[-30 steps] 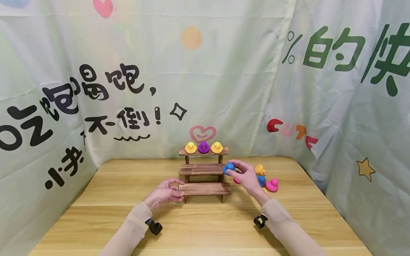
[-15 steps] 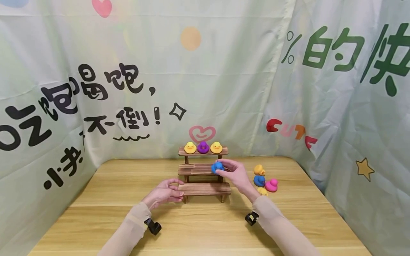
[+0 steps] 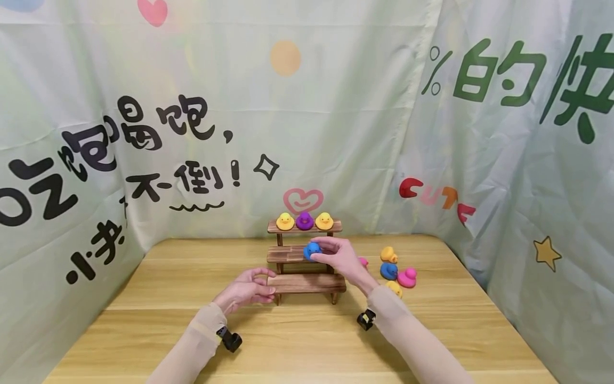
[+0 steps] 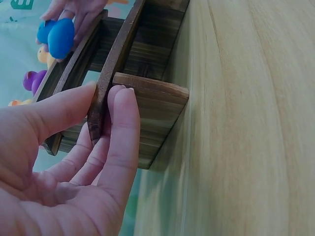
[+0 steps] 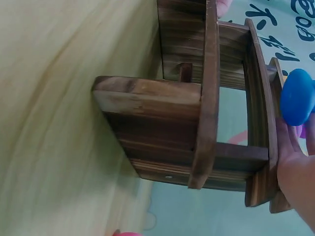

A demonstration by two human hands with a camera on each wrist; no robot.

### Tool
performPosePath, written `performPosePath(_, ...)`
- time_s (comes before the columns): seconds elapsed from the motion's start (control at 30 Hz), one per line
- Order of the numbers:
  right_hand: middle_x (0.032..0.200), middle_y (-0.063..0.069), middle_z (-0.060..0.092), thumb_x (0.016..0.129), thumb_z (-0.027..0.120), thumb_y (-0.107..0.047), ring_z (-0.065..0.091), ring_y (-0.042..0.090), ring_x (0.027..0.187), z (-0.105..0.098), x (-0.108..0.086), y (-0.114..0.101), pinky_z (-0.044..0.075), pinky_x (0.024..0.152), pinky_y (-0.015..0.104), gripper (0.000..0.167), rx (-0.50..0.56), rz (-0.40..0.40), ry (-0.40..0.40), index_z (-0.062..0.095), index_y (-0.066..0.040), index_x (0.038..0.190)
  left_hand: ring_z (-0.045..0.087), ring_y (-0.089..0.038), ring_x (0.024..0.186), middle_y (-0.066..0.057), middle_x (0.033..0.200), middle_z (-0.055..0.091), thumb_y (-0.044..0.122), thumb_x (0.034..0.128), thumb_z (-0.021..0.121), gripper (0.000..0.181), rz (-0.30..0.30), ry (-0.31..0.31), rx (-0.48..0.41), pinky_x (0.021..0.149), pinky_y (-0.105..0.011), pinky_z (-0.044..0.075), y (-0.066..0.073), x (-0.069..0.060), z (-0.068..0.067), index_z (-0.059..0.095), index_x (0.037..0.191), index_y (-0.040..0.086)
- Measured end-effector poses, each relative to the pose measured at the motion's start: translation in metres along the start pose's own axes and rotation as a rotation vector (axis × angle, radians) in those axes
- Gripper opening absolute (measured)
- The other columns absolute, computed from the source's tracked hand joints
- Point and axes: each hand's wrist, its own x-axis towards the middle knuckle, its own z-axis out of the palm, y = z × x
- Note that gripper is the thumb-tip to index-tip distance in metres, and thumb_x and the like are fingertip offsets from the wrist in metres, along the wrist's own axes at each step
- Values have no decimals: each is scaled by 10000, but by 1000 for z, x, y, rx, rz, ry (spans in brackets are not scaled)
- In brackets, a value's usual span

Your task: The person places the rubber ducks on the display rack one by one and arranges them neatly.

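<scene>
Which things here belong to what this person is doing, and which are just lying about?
Part of the job:
blue duck, pinched by the right hand
wooden stand, gripped by the left hand
three ducks on the top shelf
loose ducks on the table, probably

Just around, it seems:
printed curtain
black devices on the wrists

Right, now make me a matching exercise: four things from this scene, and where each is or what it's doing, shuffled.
1. purple duck
2. left hand
3. right hand
4. gold star

A. holding a blue duck
B. printed on the curtain
C. between two yellow ducks
D. gripping the bottom shelf

Pairs: 1-C, 2-D, 3-A, 4-B
</scene>
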Motion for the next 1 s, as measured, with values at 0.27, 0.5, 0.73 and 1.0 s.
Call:
performPosePath(0.27,1179,120,708,841,781,-166,678,194,1072,12,11,-2,572,885,284,414,-59,18,-47,670,-89,1233,687,-208,777,-85,878,636,-22,880,667,526,-4,-8,7,752,-333,616,0,0,-1,411,1338,-58)
performPosePath(0.5,1168,114,712,836,786,-160,678,225,1074,20,18,-5,570,896,308,410,-110,21,-56,676,-91,1224,684,-199,769,-88,882,636,-26,882,660,519,-4,-13,6,750,-334,616,0,1,-1,411,1337,-55)
performPosePath(0.73,1218,119,688,853,764,-128,649,245,1144,31,26,-6,556,940,323,384,-135,-1,-69,668,-76,1221,683,-199,767,-87,880,643,-32,881,655,539,-5,-14,8,760,-347,616,1,0,0,394,1351,-69)
performPosePath(1.0,1227,86,686,853,767,-150,639,239,1158,44,33,-5,557,933,334,372,-157,1,-66,672,-116,1211,677,-193,756,-84,875,632,-24,888,656,512,-8,-10,7,739,-329,615,1,0,-1,416,1340,-44)
